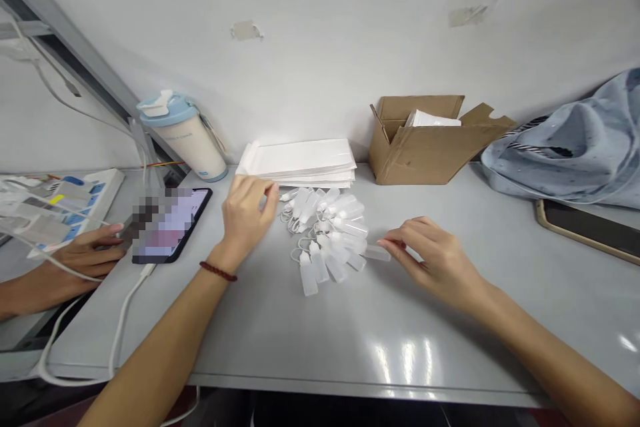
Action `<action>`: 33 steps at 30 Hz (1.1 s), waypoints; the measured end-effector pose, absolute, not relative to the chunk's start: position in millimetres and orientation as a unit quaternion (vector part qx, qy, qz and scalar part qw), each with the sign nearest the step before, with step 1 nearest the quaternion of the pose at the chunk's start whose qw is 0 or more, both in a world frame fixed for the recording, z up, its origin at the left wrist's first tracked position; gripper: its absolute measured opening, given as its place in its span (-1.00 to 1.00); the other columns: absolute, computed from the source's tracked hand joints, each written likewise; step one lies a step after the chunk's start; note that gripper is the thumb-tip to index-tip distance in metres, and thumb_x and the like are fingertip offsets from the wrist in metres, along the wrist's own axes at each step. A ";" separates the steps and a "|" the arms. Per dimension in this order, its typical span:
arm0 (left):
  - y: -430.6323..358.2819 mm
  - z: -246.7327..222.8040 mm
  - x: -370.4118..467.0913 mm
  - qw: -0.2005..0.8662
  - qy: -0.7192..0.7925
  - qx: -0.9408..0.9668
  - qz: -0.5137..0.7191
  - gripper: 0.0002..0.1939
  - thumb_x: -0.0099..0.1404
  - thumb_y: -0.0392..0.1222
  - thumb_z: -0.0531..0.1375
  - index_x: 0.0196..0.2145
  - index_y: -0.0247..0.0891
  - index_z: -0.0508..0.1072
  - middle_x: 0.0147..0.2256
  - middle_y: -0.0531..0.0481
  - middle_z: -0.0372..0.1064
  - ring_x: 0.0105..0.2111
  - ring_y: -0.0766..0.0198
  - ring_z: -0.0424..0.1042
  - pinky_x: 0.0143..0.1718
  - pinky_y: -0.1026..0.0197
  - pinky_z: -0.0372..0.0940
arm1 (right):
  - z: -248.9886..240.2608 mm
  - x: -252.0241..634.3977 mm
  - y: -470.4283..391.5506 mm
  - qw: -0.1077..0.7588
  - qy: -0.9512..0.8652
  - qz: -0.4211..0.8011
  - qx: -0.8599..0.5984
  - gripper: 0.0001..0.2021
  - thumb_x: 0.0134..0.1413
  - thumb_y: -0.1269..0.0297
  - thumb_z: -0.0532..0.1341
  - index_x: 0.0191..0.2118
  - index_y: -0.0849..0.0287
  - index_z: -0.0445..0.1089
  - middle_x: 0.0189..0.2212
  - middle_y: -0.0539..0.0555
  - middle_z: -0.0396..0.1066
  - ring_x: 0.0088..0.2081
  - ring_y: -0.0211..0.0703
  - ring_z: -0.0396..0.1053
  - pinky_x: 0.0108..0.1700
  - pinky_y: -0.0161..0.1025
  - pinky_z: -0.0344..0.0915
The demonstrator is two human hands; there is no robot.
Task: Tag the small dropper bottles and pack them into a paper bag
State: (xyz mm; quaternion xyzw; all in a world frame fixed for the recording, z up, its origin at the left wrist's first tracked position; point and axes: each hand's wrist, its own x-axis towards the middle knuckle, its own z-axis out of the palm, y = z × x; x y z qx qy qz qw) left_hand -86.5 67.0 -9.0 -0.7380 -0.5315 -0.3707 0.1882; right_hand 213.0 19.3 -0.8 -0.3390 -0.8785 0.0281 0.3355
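Note:
A pile of small translucent plastic tubes (345, 227) with thin white loops lies mid-table. My right hand (433, 260) is at the pile's right side, its thumb and forefinger closed at the end of one translucent tube (379, 253) lying flat. My left hand (245, 213), with a dark red braided bracelet on the wrist, hovers at the pile's left. Its fingers are bent but apart, and nothing shows between them. Just behind it is a stack of white envelope-like sheets (305, 159), whose near left corner the hand partly hides.
An open cardboard box (420, 157) holds white packets. A blue-lidded bottle (187, 140), a lit phone (175, 227) with a cable and a power strip (107, 187) stand left. Another person's hand (93, 253) touches that phone. Right are a blue cloth bag (570, 147) and another phone (590, 227).

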 end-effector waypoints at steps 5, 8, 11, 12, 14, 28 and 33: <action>97.2 -12.5 -117.8 0.262 -0.553 -0.743 -0.271 -0.82 0.33 -0.18 0.07 -0.27 -0.22 0.47 -0.31 -0.13 0.36 -0.21 0.04 0.26 -0.23 0.07 0.19 | -2.0 214.2 20.7 0.343 -0.878 0.025 -0.333 -0.84 0.22 0.39 0.05 -0.36 0.15 0.33 -0.58 0.00 0.34 -0.54 -0.24 0.26 -0.34 -0.20 0.23; 104.3 -16.8 -121.9 0.271 -0.546 -0.761 -0.224 -0.80 0.33 -0.20 0.05 -0.29 -0.22 0.47 -0.28 -0.16 0.35 -0.20 0.01 0.23 -0.26 0.05 0.17 | -2.8 214.2 21.9 0.340 -0.879 0.019 -0.333 -0.84 0.22 0.40 0.05 -0.35 0.15 0.33 -0.57 0.00 0.35 -0.53 -0.24 0.27 -0.34 -0.21 0.23; 105.3 -20.5 -121.0 0.282 -0.540 -0.764 -0.213 -0.77 0.35 -0.22 0.02 -0.34 -0.21 0.47 -0.29 -0.16 0.35 -0.21 0.03 0.22 -0.27 0.04 0.14 | -3.5 213.8 22.0 0.333 -0.883 0.015 -0.329 -0.83 0.22 0.40 0.05 -0.36 0.16 0.33 -0.57 0.01 0.35 -0.53 -0.24 0.26 -0.35 -0.21 0.22; 105.2 -21.3 -120.6 0.284 -0.540 -0.763 -0.212 -0.76 0.36 -0.21 0.01 -0.34 -0.21 0.46 -0.29 -0.16 0.34 -0.21 0.03 0.22 -0.27 0.04 0.13 | -3.8 213.6 21.8 0.330 -0.885 0.015 -0.327 -0.83 0.23 0.40 0.05 -0.36 0.16 0.33 -0.57 0.01 0.34 -0.53 -0.24 0.25 -0.35 -0.21 0.22; 105.1 -22.0 -120.0 0.283 -0.540 -0.764 -0.210 -0.76 0.36 -0.22 0.00 -0.33 -0.21 0.46 -0.29 -0.16 0.34 -0.21 0.03 0.22 -0.27 0.05 0.12 | -4.4 213.4 21.1 0.325 -0.888 0.017 -0.324 -0.83 0.23 0.40 0.05 -0.36 0.17 0.33 -0.57 0.01 0.33 -0.53 -0.25 0.23 -0.35 -0.21 0.22; 126.9 -10.5 -108.7 0.307 -0.496 -0.788 -0.198 -0.74 0.34 -0.34 -0.03 -0.43 -0.24 0.38 -0.35 -0.18 0.36 -0.23 0.03 0.24 -0.31 0.05 0.07 | -2.2 211.7 19.2 0.325 -0.894 0.008 -0.309 -0.83 0.23 0.43 0.04 -0.36 0.21 0.32 -0.57 0.01 0.32 -0.54 -0.27 0.22 -0.36 -0.24 0.20; 105.0 -3.0 -92.9 0.386 -0.432 -0.756 -0.305 -0.81 0.32 -0.32 0.07 -0.44 -0.24 0.39 -0.42 -0.09 0.38 -0.29 0.11 0.30 -0.36 0.10 0.07 | 0.3 214.3 19.6 0.345 -0.883 -0.004 -0.318 -0.89 0.19 0.47 0.08 -0.32 0.21 0.32 -0.54 0.02 0.33 -0.50 -0.24 0.26 -0.37 -0.23 0.23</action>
